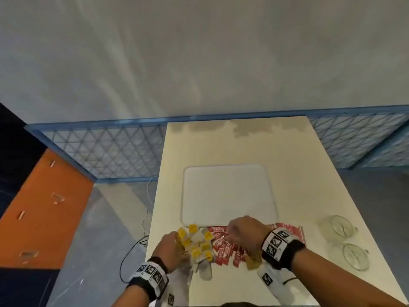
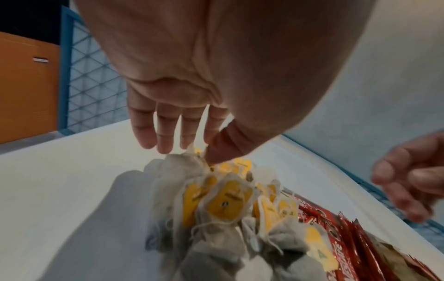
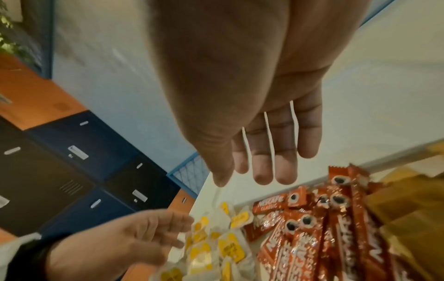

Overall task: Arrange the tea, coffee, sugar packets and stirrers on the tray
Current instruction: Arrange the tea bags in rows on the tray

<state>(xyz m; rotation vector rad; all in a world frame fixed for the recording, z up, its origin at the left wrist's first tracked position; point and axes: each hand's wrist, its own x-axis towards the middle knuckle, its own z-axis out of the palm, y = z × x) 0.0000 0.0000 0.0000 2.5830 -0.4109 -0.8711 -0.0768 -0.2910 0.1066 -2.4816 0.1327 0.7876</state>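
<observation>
White tabletop [image 1: 294,165] carries everything. Nearest the person, the left hand [image 1: 168,248] sits at the left edge of a heap of yellow-tagged tea bags [image 1: 197,247], thumb and forefinger pinching at one bag's top. Just right of it, the right hand [image 1: 245,231] hovers over the red coffee sticks [image 1: 228,251], fingers straight and holding nothing. Brown packets [image 1: 253,263] lie under its wrist. Two glass cups [image 1: 354,255] stand further right. Beyond the heaps lies the white tray [image 1: 228,193], bare.
</observation>
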